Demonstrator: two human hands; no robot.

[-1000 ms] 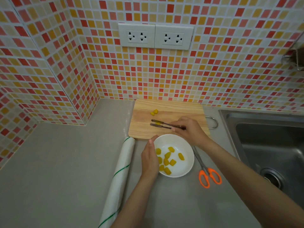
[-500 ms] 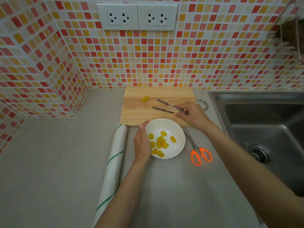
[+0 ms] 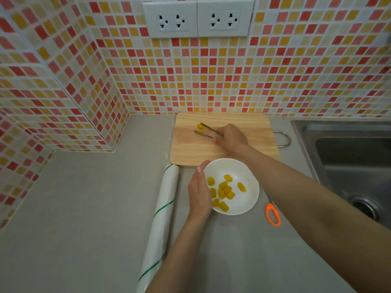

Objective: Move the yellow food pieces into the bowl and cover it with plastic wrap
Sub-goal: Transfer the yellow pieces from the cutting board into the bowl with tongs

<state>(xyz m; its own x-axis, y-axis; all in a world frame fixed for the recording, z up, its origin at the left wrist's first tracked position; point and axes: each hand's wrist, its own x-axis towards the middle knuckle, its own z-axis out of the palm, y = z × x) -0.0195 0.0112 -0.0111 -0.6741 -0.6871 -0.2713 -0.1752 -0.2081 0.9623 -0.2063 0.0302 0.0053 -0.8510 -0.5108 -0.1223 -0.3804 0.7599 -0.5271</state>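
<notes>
A white bowl (image 3: 247,172) holding several yellow food pieces (image 3: 224,190) stands on the grey counter just in front of a wooden cutting board (image 3: 243,153). My left hand (image 3: 200,190) rests against the bowl's left rim. My right hand (image 3: 231,138) is over the board, holding metal tongs (image 3: 206,132). The tong tips are spread around the two yellow pieces (image 3: 199,127) left on the board's far left part. A roll of plastic wrap (image 3: 160,220) lies to the left of the bowl.
Orange-handled scissors (image 3: 273,214) lie to the right of the bowl, partly under my right forearm. A steel sink (image 3: 349,161) fills the right side. Tiled walls close the back and left, with sockets (image 3: 197,17) above the board.
My right hand has carried the tongs leftward and farther back across the board until their tips reach the two pieces. The left hand has stayed on the bowl.
</notes>
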